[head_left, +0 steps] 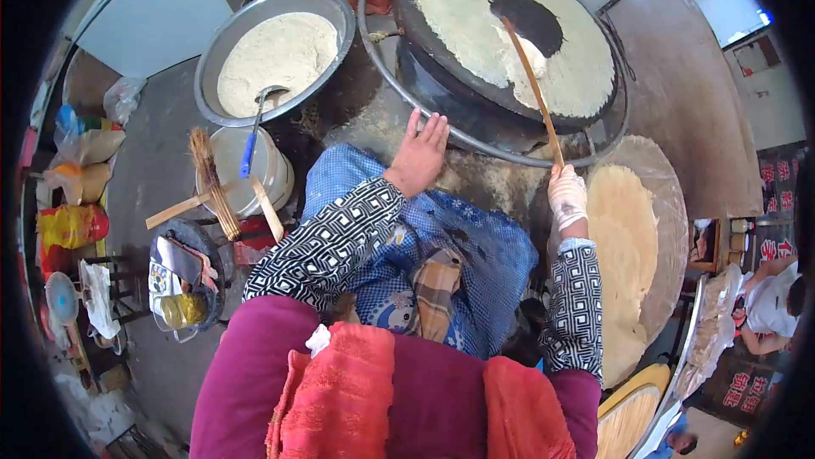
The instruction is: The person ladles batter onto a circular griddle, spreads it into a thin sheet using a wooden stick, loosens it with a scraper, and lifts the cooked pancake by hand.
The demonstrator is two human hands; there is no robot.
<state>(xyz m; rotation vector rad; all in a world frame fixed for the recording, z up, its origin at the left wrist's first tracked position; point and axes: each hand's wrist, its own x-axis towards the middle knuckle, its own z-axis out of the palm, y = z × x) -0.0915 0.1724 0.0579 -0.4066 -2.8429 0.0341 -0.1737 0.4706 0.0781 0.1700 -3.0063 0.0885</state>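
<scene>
My right hand (567,196), in a whitish glove, is closed round the lower end of a long, thin wooden batter spreader (533,85). The spreader's far end lies in a lump of pale batter (531,58) on the round dark griddle (528,22). Spread batter (458,0) covers most of the griddle as a ring, with a bare dark patch near the middle. Fingers stretched out, my left hand (420,153) rests against the metal hoop (475,141) around the griddle and holds nothing.
Left of the griddle stands a metal basin (204,77) of batter with a blue-handled ladle (250,140). A white bucket (276,166) below it bears a straw brush (212,183) and wooden pieces. Finished flatbreads (624,247) lie at right. Another person (772,310) is at far right.
</scene>
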